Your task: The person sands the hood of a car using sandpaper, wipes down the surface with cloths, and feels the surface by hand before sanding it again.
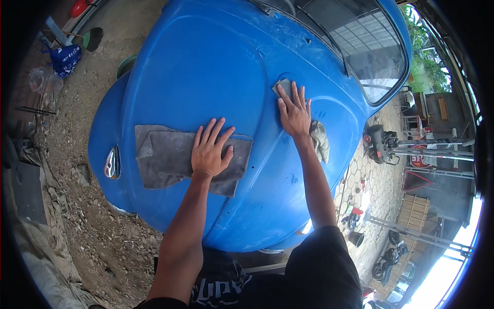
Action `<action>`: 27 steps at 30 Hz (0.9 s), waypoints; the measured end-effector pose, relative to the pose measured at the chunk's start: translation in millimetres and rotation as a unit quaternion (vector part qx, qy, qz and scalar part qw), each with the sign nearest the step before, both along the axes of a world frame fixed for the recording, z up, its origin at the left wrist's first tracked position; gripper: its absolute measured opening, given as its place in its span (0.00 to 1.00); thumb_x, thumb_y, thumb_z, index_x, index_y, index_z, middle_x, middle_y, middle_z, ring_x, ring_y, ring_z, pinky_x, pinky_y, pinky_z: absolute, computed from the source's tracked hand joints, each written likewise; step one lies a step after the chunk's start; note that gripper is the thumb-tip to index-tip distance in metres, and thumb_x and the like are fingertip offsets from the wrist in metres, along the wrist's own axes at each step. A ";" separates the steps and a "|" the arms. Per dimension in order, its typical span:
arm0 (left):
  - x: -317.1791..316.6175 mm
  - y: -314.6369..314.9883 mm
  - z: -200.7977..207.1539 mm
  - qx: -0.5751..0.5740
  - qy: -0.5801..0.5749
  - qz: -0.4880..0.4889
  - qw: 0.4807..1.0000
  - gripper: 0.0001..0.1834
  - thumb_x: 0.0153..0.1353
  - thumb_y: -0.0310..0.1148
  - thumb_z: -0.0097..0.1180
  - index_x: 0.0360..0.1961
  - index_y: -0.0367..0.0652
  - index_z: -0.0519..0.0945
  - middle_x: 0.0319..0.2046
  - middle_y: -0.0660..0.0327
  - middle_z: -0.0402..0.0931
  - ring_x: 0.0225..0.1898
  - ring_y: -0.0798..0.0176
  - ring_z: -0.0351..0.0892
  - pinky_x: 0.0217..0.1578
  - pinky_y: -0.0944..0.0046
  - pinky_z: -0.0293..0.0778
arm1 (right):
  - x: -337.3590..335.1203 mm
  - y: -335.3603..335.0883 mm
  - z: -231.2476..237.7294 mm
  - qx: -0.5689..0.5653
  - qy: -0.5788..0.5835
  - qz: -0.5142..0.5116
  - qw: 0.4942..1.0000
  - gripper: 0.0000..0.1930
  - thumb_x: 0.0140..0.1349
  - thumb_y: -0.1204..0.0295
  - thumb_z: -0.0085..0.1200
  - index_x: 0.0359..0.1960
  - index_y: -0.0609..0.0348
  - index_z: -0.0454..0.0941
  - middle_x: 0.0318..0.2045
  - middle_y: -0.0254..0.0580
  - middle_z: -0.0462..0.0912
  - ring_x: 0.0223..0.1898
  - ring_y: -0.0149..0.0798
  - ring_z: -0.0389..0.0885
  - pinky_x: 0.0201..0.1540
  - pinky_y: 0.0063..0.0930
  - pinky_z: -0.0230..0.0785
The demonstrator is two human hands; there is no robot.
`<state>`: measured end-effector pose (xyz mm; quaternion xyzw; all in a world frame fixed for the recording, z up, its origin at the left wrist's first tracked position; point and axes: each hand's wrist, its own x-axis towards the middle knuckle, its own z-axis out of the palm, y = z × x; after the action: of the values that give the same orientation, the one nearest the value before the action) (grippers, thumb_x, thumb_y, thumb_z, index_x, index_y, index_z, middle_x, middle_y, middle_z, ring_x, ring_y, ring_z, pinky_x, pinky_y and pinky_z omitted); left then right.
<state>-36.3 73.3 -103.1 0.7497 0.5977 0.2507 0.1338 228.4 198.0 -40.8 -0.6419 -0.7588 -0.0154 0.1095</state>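
In front of me is the dull blue front end of a rounded car (pixel 206 67). My left hand (pixel 210 152) lies flat, fingers spread, on a grey cloth (pixel 170 154) draped over the hood. Farther right, my right hand (pixel 295 113) presses a small grey square of what looks like sandpaper (pixel 281 88) against the panel beside the hood seam, below the windshield. Its fingers are stretched out over the piece and cover part of it. Next to my right wrist, a crumpled pale cloth (pixel 320 141) sits on the fender.
The windshield (pixel 370 56) and its wipers rise at the upper right. A chrome-rimmed lamp (pixel 112 162) stands out on the left fender. Stony ground (pixel 118 242) lies left, hexagonal paving (pixel 381 201) right. A dark engine-like machine (pixel 380 144) and a black bucket (pixel 355 238) stand there.
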 end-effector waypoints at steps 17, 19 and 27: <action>-17.8 -3.5 1.2 0.040 0.059 0.028 0.997 0.26 0.65 0.42 0.52 0.66 0.62 0.74 0.73 0.63 0.61 0.74 0.52 0.57 0.74 0.44 0.51 | 2.4 14.2 -16.3 0.066 0.131 -0.035 0.989 0.18 0.72 0.46 0.47 0.58 0.23 0.82 0.73 0.50 0.63 0.77 0.57 0.51 0.76 0.59 0.44; -12.6 -2.7 2.3 0.042 0.062 0.022 0.997 0.26 0.65 0.42 0.52 0.66 0.62 0.74 0.74 0.63 0.61 0.74 0.52 0.57 0.74 0.44 0.51 | 15.4 8.0 -27.0 0.090 0.197 -0.123 0.969 0.19 0.65 0.44 0.56 0.54 0.25 0.85 0.74 0.48 0.62 0.77 0.58 0.51 0.75 0.60 0.45; -5.5 -1.1 4.4 0.035 0.056 0.018 0.998 0.26 0.64 0.42 0.52 0.65 0.61 0.75 0.73 0.62 0.61 0.74 0.52 0.57 0.74 0.43 0.51 | -23.6 31.6 -10.6 0.097 0.208 -0.132 0.964 0.26 0.56 0.46 0.66 0.58 0.29 0.83 0.75 0.50 0.61 0.77 0.59 0.50 0.74 0.67 0.43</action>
<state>-41.8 72.3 -98.6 0.7561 0.6084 0.2311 0.0691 204.9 229.6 -51.4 -0.7115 -0.6228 0.0308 0.3239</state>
